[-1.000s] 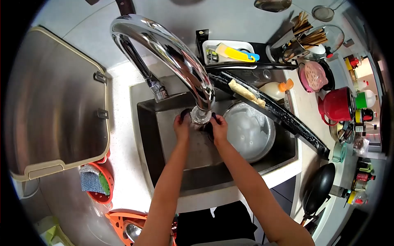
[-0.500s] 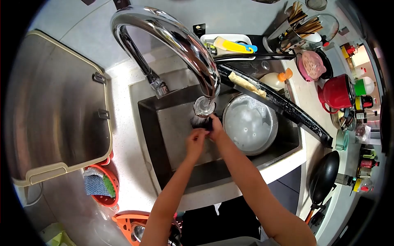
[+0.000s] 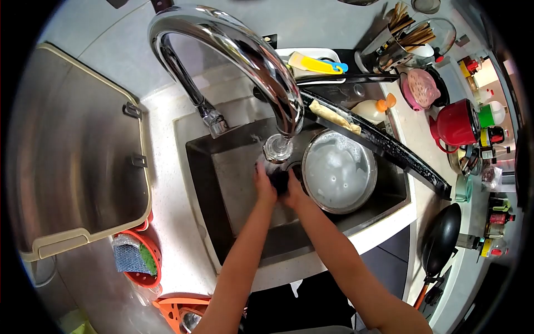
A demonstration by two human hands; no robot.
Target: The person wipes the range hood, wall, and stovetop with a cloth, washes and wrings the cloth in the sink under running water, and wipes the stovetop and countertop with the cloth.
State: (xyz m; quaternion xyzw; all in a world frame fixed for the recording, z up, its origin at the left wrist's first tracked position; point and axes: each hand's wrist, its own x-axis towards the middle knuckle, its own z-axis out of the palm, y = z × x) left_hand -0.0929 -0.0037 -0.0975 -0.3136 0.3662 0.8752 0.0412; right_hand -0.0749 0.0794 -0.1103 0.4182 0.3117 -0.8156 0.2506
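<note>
Below the chrome faucet (image 3: 278, 146) my two hands come together over the sink (image 3: 236, 183). Between them is a small black object (image 3: 279, 181), its exact kind too small to make out; water seems to run onto it. My left hand (image 3: 265, 185) grips it from the left side. From the other side my right hand (image 3: 293, 190) holds it, its fingers partly hidden. Just right of that hand sits a round metal basin (image 3: 339, 172) of cloudy, foamy water.
A long black soapy piece (image 3: 384, 145) with a cream-coloured strip (image 3: 335, 115) on it lies across the sink's right corner. Behind it stands a pump bottle (image 3: 371, 108). A large metal-faced board (image 3: 78, 150) and a red basket (image 3: 150, 261) flank the left. A black wok (image 3: 442, 236) hangs right.
Both hands have shifted slightly down. My left hand has moved round to the left side of the black object, which now shows more fully between the palms.
</note>
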